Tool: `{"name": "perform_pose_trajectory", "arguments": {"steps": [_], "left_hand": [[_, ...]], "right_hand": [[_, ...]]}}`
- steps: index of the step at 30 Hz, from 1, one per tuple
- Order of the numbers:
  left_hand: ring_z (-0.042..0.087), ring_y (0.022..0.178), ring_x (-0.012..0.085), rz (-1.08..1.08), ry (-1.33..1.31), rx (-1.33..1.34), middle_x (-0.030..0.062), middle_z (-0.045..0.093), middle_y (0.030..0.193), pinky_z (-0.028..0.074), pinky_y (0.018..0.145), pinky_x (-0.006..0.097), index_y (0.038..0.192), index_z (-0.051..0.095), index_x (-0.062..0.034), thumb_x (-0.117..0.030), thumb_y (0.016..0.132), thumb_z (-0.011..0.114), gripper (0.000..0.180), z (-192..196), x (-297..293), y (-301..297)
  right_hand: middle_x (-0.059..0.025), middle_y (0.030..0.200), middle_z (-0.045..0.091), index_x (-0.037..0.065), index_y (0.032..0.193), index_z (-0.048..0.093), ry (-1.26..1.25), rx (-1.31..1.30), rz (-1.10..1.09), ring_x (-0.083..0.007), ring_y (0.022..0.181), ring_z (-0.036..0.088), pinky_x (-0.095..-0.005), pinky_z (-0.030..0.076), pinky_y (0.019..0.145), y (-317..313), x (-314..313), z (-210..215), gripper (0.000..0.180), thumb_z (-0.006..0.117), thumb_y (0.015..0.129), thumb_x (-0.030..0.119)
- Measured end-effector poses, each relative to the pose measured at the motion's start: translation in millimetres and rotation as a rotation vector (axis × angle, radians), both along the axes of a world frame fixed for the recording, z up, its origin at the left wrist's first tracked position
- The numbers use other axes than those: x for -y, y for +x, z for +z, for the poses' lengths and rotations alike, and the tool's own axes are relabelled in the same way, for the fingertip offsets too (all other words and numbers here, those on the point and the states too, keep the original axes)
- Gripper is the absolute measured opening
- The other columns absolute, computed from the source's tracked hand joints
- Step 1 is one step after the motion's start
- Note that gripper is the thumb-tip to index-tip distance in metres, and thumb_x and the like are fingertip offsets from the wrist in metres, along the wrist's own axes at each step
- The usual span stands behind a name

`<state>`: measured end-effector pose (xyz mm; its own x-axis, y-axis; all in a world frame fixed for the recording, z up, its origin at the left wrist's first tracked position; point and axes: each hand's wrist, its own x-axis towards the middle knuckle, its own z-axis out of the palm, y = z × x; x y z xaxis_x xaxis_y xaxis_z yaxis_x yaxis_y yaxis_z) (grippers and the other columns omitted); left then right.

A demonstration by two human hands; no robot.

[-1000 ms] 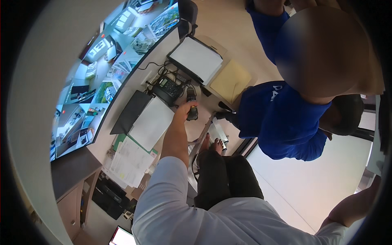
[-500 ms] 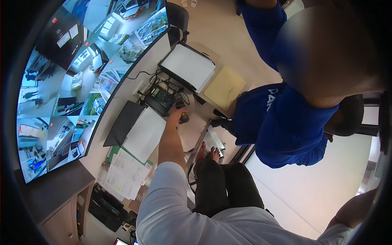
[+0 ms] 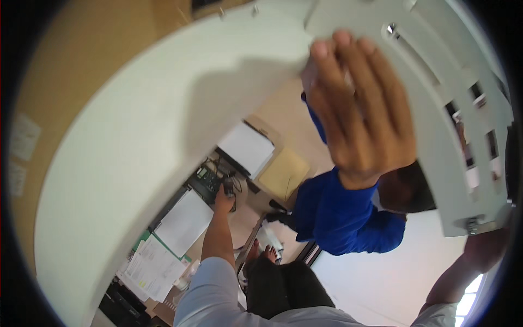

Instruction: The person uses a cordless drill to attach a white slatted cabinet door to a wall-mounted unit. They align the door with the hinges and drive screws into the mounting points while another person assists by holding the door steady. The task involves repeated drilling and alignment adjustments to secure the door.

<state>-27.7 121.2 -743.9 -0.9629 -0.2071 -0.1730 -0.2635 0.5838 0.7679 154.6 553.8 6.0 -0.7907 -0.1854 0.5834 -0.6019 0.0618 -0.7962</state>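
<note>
My left hand (image 3: 222, 200) is closed around a dark handheld tool (image 3: 229, 186) beside the black desk phone (image 3: 206, 179); its exact kind does not show. At the far right my right hand (image 3: 485, 252) is at the lower edge of a grey slotted metal plate (image 3: 436, 114), near a bolt, with its fingers hidden. Another person in a blue top (image 3: 348, 218) reaches up, and that person's hand (image 3: 365, 109) is large and close, by the plate's left edge. Something small under those fingers is blurred.
A broad white surface (image 3: 109, 152) fills the upper left, with brown board (image 3: 60, 65) beyond. On the desk lie a paper-filled tray (image 3: 248, 148), a yellow folder (image 3: 283, 171), white sheets (image 3: 185, 220) and printed papers (image 3: 150, 272). A black machine (image 3: 122, 305) is lower left.
The grey plate and white surface have come into view, and the wall of camera pictures is out of sight. The co-worker's hand now shows up close. My left hand stays on the tool.
</note>
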Motion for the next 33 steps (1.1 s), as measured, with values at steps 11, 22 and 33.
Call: {"name": "perform_pose_trajectory", "arguments": {"steps": [11, 22, 33], "left_hand": [[0.072, 0.080, 0.0244, 0.002, 0.546, -0.783, 0.0115, 0.073, 0.088, 0.056, 0.076, 0.033, 0.105, 0.073, -0.0001, -0.005, 0.088, 0.072, 0.018, 517.8, -67.9, 104.1], [0.050, 0.134, 0.0491, 0.239, 0.522, -1.202, 0.0355, 0.043, 0.150, 0.043, 0.114, 0.048, 0.147, 0.040, 0.0137, -0.008, 0.098, 0.062, 0.058, 696.1, -111.3, -66.8], [0.055, 0.134, 0.0410, 0.090, 0.904, -1.070, 0.0246, 0.055, 0.147, 0.047, 0.109, 0.044, 0.149, 0.044, 0.0007, -0.016, 0.095, 0.072, 0.063, 669.1, -137.5, -64.5]], "right_hand": [[-0.0192, 0.141, 0.056, -0.002, 0.148, 0.043, -0.090, 0.068, -0.354, -0.0336, 0.129, 0.057, -0.0519, 0.044, 0.112, -38.6, 43.9, -26.1, 0.055, 0.057, 0.106, 0.031], [-0.0140, 0.149, 0.053, -0.001, 0.151, 0.044, 0.018, 0.248, -0.405, -0.0308, 0.136, 0.052, -0.0492, 0.036, 0.118, -46.9, 67.8, -6.1, 0.066, 0.072, 0.097, 0.026], [-0.0121, 0.147, 0.054, 0.003, 0.154, 0.039, 0.036, 0.269, -0.303, -0.0319, 0.138, 0.051, -0.0523, 0.037, 0.119, -42.3, 9.4, -31.2, 0.063, 0.066, 0.100, 0.022]]}}
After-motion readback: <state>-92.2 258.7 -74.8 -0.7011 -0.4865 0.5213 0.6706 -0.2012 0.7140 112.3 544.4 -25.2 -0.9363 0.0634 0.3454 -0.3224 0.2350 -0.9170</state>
